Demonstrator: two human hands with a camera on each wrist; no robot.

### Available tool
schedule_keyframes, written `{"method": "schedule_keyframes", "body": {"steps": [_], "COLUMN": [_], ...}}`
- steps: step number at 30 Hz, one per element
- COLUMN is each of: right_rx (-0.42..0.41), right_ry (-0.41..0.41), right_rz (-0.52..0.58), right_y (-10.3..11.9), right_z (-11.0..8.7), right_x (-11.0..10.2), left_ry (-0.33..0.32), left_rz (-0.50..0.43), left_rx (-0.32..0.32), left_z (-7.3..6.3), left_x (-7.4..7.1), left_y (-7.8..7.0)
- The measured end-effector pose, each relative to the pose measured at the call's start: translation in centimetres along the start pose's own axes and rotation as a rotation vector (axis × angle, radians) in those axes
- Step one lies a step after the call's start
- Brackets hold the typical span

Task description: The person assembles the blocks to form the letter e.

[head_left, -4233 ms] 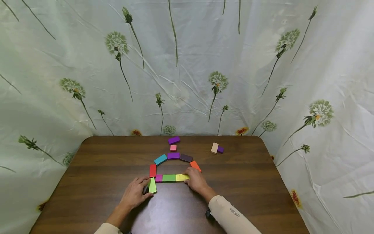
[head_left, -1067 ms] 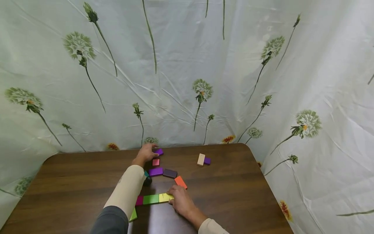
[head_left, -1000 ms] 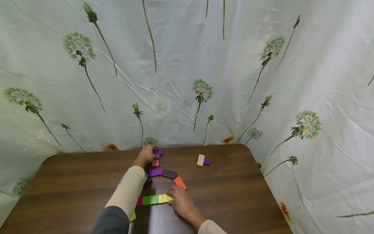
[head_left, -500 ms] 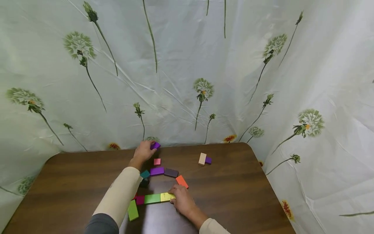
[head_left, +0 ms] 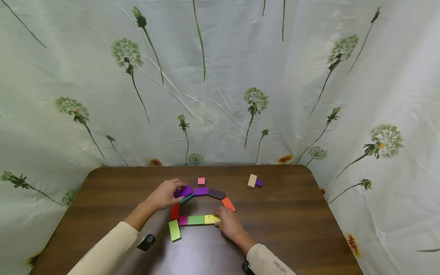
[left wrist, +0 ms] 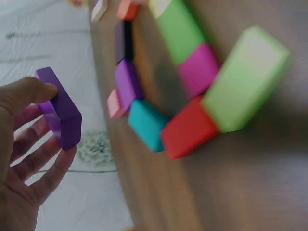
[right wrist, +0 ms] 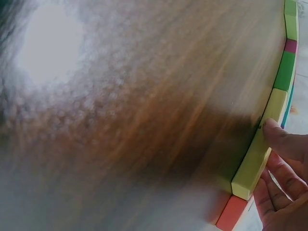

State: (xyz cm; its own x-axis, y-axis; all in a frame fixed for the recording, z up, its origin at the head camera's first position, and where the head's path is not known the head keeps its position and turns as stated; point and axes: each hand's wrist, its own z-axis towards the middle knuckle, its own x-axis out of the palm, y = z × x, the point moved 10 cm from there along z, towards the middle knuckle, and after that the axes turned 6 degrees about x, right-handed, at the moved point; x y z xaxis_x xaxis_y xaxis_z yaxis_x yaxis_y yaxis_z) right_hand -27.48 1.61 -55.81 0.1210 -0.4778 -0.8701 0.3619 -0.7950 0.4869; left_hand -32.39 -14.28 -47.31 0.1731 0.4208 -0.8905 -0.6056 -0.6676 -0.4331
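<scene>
The two hands work well apart over the desk (head_left: 275, 229), each with its own block. The left hand (head_left: 164, 195) pinches a purple block (left wrist: 60, 108), thumb on one face and fingertips against the opposite side, the fingers spread with gaps between them in the left wrist view. This purple block is raised clear of the desk, and from the head view it partly covers the teal block (head_left: 187, 198) at the far left of an arc. The left forearm slants in from the near left toward the far right, in a cream sleeve (head_left: 106, 250).

The right hand (head_left: 229, 223) grips the right end of the yellow block (head_left: 211, 219), thumb on the near side and fingers curled toward the far side. Its forearm slants in from the near right.

The yellow block ends a straight row with the green block (head_left: 196, 220) and the magenta block (head_left: 183, 220) to its left. A lime block (head_left: 174, 230) lies angled at the row's near left. The red block (head_left: 175, 211), teal block, violet block (head_left: 201, 191), dark plum block (head_left: 217, 194) and orange block (head_left: 228, 204) form the arc on the far side. Farther off lie a small pink block (head_left: 201, 181) and, to the right, a beige block (head_left: 252, 181) against a small dark-purple block (head_left: 259, 183).
</scene>
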Motion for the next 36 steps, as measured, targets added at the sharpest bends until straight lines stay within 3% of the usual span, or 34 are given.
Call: {"method": "schedule_keyframes", "body": {"steps": [6,12,17,23,30,36], "right_rx": [0.005,0.028,0.032,0.027,0.020,0.029], "right_ry": [0.027,0.030,0.042,0.044,0.029,0.025], "right_rz": [0.007,0.025,0.031,0.027,0.040,0.031], "right_y": [0.1,-0.4,-0.3,-0.1,0.0,0.0], "right_z": [0.1,0.4,0.2,0.2,0.1,0.0], "right_x": [-0.1,-0.4,0.0,0.0,-0.1,-0.2], "left_ry": [0.107,0.154,0.124,0.093,0.010,-0.055], "left_rz": [-0.032,-0.017,0.014,0.148,0.251,0.258], "left_rx": [0.048,0.084,0.202,0.386,0.470,0.517], "left_z": [-4.7,-6.8,-8.2,-9.3,-10.7,-11.1], "left_x": [2.4,5.4,7.5,9.1,9.9,9.8], "left_y": [-3.0,-4.6,-6.7,-8.8,-9.0,-9.5]}}
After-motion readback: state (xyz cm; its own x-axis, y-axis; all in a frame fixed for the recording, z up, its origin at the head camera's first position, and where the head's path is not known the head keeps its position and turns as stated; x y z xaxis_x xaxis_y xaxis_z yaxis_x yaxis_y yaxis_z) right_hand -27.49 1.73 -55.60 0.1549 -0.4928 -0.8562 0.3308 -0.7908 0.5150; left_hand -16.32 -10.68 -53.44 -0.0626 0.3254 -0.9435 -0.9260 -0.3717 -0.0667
